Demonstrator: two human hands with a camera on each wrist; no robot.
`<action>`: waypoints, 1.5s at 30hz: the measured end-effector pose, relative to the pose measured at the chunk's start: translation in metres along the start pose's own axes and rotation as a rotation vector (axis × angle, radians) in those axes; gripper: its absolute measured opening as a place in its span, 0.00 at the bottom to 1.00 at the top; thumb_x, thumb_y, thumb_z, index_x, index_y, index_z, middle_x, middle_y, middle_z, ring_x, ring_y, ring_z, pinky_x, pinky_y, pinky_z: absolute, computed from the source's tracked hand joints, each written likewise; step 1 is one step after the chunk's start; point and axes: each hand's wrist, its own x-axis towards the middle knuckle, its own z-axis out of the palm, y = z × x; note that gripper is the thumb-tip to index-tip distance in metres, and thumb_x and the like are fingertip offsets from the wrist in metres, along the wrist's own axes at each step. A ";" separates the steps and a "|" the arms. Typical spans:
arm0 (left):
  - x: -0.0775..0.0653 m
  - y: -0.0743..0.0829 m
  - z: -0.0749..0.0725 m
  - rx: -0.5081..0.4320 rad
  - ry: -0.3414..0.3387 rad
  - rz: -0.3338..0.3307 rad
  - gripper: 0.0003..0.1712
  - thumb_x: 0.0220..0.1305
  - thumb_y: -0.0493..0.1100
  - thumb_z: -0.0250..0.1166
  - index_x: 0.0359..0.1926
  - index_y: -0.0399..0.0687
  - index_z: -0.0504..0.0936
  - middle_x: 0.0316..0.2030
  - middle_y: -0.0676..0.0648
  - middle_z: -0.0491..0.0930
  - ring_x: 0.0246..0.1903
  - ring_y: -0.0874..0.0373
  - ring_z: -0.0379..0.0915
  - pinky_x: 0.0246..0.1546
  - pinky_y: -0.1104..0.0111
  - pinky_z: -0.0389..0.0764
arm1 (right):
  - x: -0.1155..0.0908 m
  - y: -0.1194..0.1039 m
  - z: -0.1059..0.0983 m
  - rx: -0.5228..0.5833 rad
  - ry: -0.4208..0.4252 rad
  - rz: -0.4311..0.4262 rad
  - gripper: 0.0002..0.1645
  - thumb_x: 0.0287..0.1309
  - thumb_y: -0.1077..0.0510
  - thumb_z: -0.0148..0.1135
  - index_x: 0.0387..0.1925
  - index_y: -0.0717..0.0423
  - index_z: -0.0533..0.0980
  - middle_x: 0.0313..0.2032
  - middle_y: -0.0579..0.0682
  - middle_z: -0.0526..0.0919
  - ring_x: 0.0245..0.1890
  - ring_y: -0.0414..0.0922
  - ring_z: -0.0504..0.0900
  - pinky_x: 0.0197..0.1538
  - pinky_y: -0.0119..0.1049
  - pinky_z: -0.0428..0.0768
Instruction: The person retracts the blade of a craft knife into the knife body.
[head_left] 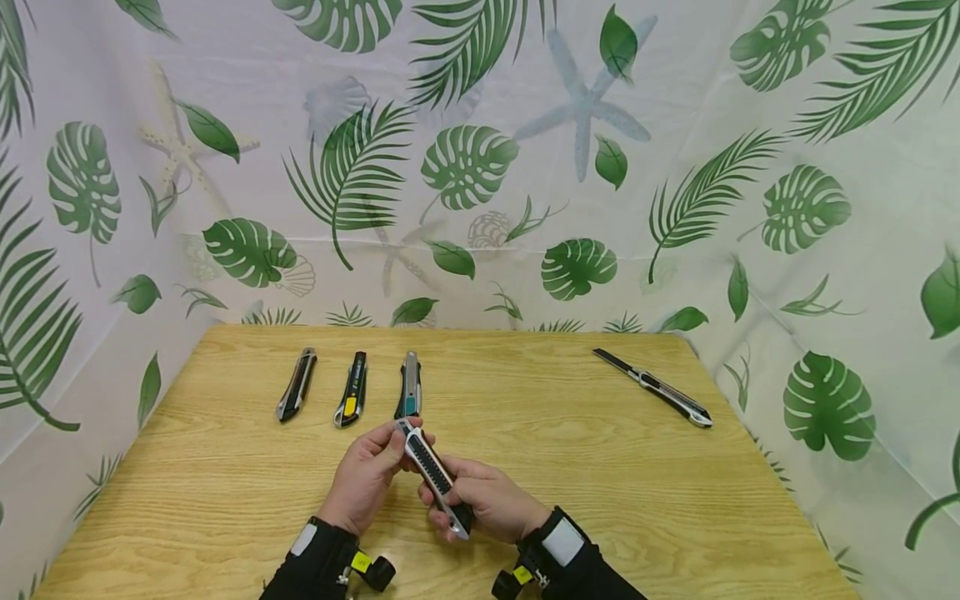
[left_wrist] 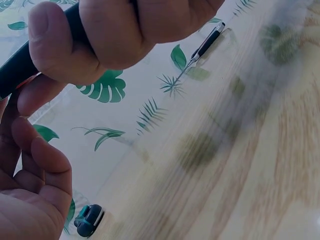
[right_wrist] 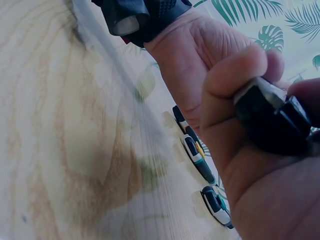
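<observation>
Both hands hold a silver-and-black utility knife (head_left: pixel 432 468) above the table, its front end tilted away and to the left. My left hand (head_left: pixel 358 483) pinches the front end between thumb and fingers. Around the rear part of the handle, my right hand (head_left: pixel 495 502) curls its fingers, thumb on the body. The right wrist view shows the knife's dark butt end (right_wrist: pixel 270 117) sticking out of the right hand. Just beyond the left fingertips lies a knife with a teal slider (head_left: pixel 408 387). Most of the held knife's underside is hidden by fingers.
Left of the teal-slider knife lie a knife with a yellow slider (head_left: pixel 351 390) and a dark silver-edged knife (head_left: pixel 297 385). A slim knife with its dark blade extended (head_left: pixel 652 388) lies at the far right. Leaf-patterned cloth (head_left: pixel 480 183) rises behind and beside the wooden table (head_left: pixel 600 467).
</observation>
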 end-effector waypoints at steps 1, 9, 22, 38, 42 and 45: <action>0.000 0.000 0.000 -0.001 -0.002 0.001 0.16 0.84 0.53 0.54 0.58 0.67 0.86 0.48 0.62 0.91 0.42 0.65 0.83 0.54 0.67 0.80 | 0.000 0.000 0.000 0.000 0.001 -0.004 0.39 0.70 0.67 0.42 0.81 0.64 0.52 0.45 0.46 0.76 0.34 0.37 0.79 0.39 0.31 0.82; 0.000 0.000 0.000 -0.006 -0.010 0.005 0.16 0.84 0.54 0.53 0.58 0.67 0.86 0.49 0.62 0.91 0.40 0.65 0.84 0.54 0.66 0.79 | 0.000 0.000 0.002 0.009 0.015 -0.018 0.39 0.69 0.67 0.43 0.81 0.65 0.52 0.47 0.47 0.76 0.35 0.38 0.80 0.39 0.32 0.83; 0.001 0.002 0.006 0.089 0.147 0.054 0.20 0.83 0.48 0.59 0.63 0.43 0.84 0.45 0.59 0.92 0.42 0.63 0.77 0.46 0.69 0.73 | 0.005 0.002 0.009 -0.382 0.366 -0.043 0.30 0.76 0.52 0.64 0.72 0.61 0.71 0.43 0.52 0.83 0.33 0.42 0.82 0.38 0.35 0.83; -0.001 0.000 0.012 0.148 0.227 0.124 0.13 0.79 0.42 0.64 0.57 0.42 0.86 0.38 0.59 0.88 0.34 0.63 0.72 0.40 0.71 0.74 | 0.008 0.002 0.014 -0.605 0.510 -0.058 0.19 0.75 0.54 0.67 0.61 0.57 0.77 0.43 0.51 0.86 0.31 0.45 0.84 0.35 0.32 0.82; -0.001 0.000 0.012 0.147 0.229 0.125 0.13 0.79 0.41 0.64 0.56 0.42 0.86 0.38 0.59 0.88 0.33 0.63 0.72 0.40 0.71 0.74 | 0.007 0.001 0.015 -0.599 0.509 -0.062 0.19 0.75 0.55 0.67 0.61 0.57 0.77 0.44 0.53 0.86 0.32 0.46 0.84 0.35 0.33 0.83; -0.001 -0.001 0.012 0.147 0.227 0.126 0.12 0.79 0.42 0.63 0.56 0.42 0.86 0.39 0.59 0.89 0.34 0.63 0.74 0.40 0.71 0.75 | 0.007 0.002 0.014 -0.585 0.512 -0.060 0.20 0.74 0.54 0.68 0.61 0.57 0.77 0.43 0.52 0.86 0.31 0.45 0.84 0.36 0.33 0.83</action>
